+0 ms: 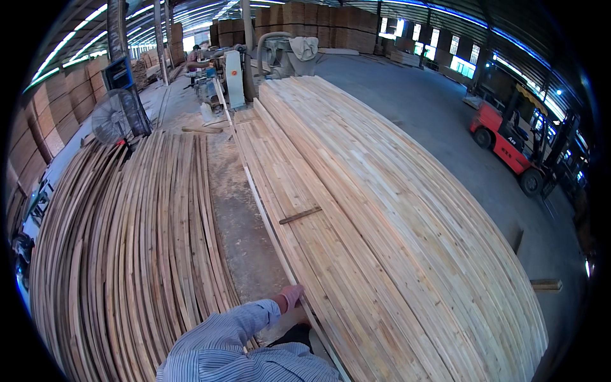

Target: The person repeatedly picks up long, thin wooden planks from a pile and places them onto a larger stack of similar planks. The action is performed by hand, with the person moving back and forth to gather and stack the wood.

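Observation:
My left hand (292, 295), in what looks like a pinkish glove, reaches out from a striped sleeve (245, 318). It is closed at the edge of a long, thin wooden strip (266, 223), which runs away from me toward a machine (234, 79) at the far end. The strip lies along the left side of a wide stack of pale planks (382, 210). A short dark stick (300, 215) rests crosswise on the lower part of that stack. My fingers are partly hidden. My right hand is out of view.
To the left lies a broad pile of narrow wooden strips (140, 242), with a sawdust-strewn aisle (238, 223) between. A fan (114, 116) stands beyond it. A red forklift (509, 140) is at the right. Another person (193, 57) is near the far machines.

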### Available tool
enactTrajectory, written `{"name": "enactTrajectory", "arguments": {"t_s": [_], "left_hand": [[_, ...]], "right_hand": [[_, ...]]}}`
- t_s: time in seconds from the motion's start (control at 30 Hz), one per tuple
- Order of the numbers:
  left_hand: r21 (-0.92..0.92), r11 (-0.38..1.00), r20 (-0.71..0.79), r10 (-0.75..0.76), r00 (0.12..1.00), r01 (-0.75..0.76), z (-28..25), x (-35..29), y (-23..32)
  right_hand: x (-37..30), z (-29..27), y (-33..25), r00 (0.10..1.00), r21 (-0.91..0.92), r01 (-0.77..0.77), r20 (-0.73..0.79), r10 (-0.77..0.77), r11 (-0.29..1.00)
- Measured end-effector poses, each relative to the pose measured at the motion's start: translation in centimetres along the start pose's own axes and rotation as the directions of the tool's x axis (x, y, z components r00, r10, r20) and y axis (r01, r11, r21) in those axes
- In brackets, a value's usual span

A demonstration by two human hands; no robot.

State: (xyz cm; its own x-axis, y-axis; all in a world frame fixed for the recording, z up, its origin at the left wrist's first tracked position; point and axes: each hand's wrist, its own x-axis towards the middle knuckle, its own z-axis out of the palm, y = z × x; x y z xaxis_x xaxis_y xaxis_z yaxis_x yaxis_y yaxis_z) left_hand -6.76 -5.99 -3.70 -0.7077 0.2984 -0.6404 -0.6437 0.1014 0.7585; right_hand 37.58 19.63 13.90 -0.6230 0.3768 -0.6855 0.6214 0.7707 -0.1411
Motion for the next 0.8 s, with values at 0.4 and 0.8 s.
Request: {"name": "enactTrajectory", "arguments": {"t_s": [0.4,0.8], "left_hand": [[-0.100,0.988,0.177,0.136,0.975,-0.119,-0.9,-5.3,2.4],[-0.640,0.725,0.175,-0.186,0.967,0.255,6.2,-6.6,-5.9]], "right_hand": [[5.7,-1.2,-5.1,0.990,0.056,0.130,-0.060,-0.127,0.990],[7.3,-1.0,-12.4,0.849,0.540,0.478,-0.485,-0.208,0.692]]}}
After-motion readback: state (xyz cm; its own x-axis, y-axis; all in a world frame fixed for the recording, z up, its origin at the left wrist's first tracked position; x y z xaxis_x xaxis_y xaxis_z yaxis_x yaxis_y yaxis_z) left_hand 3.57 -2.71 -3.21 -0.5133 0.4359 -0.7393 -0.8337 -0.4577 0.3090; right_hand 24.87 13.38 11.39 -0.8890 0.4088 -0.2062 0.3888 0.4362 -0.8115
